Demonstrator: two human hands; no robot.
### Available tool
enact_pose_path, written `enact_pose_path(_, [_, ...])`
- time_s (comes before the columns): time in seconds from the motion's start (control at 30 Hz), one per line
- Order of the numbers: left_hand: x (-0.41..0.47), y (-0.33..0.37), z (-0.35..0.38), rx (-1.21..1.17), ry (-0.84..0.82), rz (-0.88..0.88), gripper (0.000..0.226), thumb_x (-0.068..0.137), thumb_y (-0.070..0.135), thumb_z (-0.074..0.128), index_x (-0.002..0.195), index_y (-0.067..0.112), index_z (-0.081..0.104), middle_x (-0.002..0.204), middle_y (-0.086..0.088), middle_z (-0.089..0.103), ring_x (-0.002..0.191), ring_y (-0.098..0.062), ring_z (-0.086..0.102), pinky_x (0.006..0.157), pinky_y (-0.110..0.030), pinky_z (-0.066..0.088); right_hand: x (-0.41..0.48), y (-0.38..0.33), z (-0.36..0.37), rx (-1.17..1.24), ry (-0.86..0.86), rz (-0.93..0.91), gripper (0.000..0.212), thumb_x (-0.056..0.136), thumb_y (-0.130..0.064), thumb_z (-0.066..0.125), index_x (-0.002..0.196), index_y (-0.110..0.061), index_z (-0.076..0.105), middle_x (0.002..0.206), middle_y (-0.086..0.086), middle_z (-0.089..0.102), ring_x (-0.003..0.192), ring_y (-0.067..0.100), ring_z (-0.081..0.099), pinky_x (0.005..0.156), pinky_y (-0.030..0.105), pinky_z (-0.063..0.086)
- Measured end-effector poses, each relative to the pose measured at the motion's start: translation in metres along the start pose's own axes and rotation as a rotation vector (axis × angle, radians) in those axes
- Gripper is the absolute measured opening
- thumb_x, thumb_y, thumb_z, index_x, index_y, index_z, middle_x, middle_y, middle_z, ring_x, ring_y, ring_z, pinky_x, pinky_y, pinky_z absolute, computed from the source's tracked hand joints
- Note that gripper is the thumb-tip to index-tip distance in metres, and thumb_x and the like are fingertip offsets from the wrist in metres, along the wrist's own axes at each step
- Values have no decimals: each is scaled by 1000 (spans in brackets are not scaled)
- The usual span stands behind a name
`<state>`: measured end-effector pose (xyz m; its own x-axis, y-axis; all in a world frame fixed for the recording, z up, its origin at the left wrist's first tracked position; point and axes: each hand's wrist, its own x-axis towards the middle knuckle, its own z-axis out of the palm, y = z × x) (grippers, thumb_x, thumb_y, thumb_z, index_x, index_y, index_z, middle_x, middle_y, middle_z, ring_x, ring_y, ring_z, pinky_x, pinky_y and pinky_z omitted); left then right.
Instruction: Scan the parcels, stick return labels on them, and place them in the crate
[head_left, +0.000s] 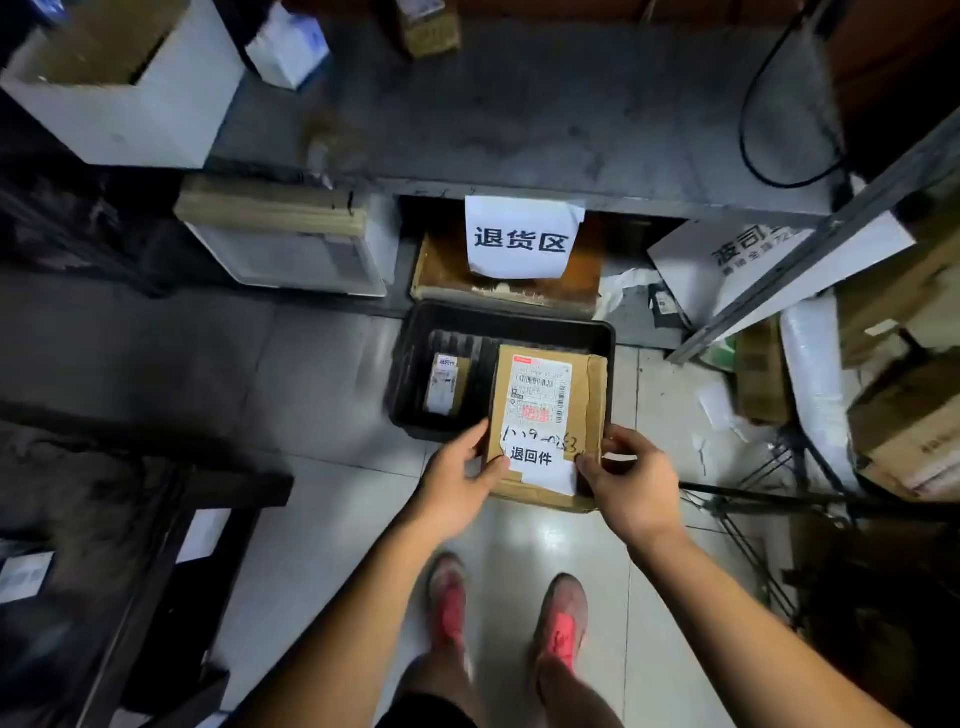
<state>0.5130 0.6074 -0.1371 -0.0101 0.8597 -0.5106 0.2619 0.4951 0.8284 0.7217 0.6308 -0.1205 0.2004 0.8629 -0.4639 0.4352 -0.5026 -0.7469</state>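
Both hands grip the cardboard parcel (545, 421) by its near corners, left hand (457, 488) and right hand (631, 486) each pinching an edge, its far end over the black crate (415, 358). Its white return label (543, 462) is stuck on. Best lower it flat into the free right side, beside the small parcel (444, 384), label up.

We see a white paper sign with black characters (522, 238) at upper centre, and a large white open-topped cardboard box (122, 85) at upper left.
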Motion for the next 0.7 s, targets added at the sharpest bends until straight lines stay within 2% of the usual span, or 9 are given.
enact_pose_path(0.1, [58, -29, -16, 23, 47, 13, 58, 94, 12, 71, 147, 25, 52, 135, 13, 56, 123, 2, 56, 111, -23, 43, 52, 7, 45, 9, -27, 46, 35, 84, -8, 72, 117, -20, 71, 95, -5, 72, 90, 24, 72, 85, 48, 60])
enact_pose_path(0.17, [105, -53, -28, 57, 66, 15, 58, 93, 14, 73, 147, 20, 53, 130, 11, 53, 112, 9, 57, 106, -20, 46, 90, 13, 81, -11, -24, 48, 30, 83, -7, 69, 101, -31, 72, 99, 0, 74, 89, 21, 71, 84, 44, 61])
enact_pose_path(0.27, [178, -90, -44, 82, 50, 9, 58, 91, 9, 75, 145, 11, 54, 127, 9, 55, 110, -4, 64, 105, -31, 52, 147, 28, 133, -24, 4, 77, 31, 81, -5, 69, 89, -35, 66, 103, -2, 75, 91, 16, 71, 84, 40, 61])
enact_pose_path(0.33, [229, -118, -50, 113, 46, 5, 59, 88, 7, 76, 144, 6, 55, 131, 2, 58, 115, -15, 65, 106, -32, 51, 187, 44, 166, -15, 15, 106, 35, 81, -7, 72, 94, -39, 65, 107, -4, 74, 98, 15, 71, 85, 36, 61])
enact_pose_path(0.43, [288, -159, -50, 175, 20, -2, 58, 87, 14, 78, 142, 12, 59, 130, 2, 62, 111, -10, 65, 98, -17, 51, 242, 74, 202, -22, 11, 116, 35, 81, -11, 77, 109, -31, 71, 110, -4, 74, 98, 11, 70, 81, 29, 62])
enact_pose_path(0.47, [305, -174, -48, 190, 22, -3, 58, 86, 15, 79, 141, 13, 59, 126, 5, 62, 107, -8, 64, 92, -11, 50, 260, 86, 213, -25, 9, 126, 39, 81, -12, 78, 116, -27, 71, 110, -5, 74, 97, 11, 71, 82, 30, 62])
enact_pose_path(0.53, [336, -205, -42, 194, 55, -40, 61, 85, 17, 81, 141, 11, 58, 119, 6, 61, 102, -8, 63, 86, -10, 50, 294, 112, 237, -4, -19, 156, 43, 81, -12, 80, 121, -25, 70, 109, -5, 73, 98, 15, 72, 84, 36, 63])
enact_pose_path(0.63, [378, -250, -27, 183, 116, -102, 61, 84, 11, 82, 140, 9, 58, 125, -1, 66, 100, -9, 64, 76, -2, 49, 337, 154, 274, 22, -62, 180, 47, 82, -8, 82, 125, -21, 68, 112, 0, 73, 100, 21, 73, 80, 39, 64])
enact_pose_path(0.7, [405, -283, -14, 187, 144, -126, 59, 83, 6, 82, 138, 9, 60, 129, -5, 67, 106, -13, 65, 74, 2, 48, 365, 185, 297, -9, -82, 157, 52, 80, -7, 82, 128, -20, 67, 114, 2, 72, 100, 21, 72, 79, 38, 64])
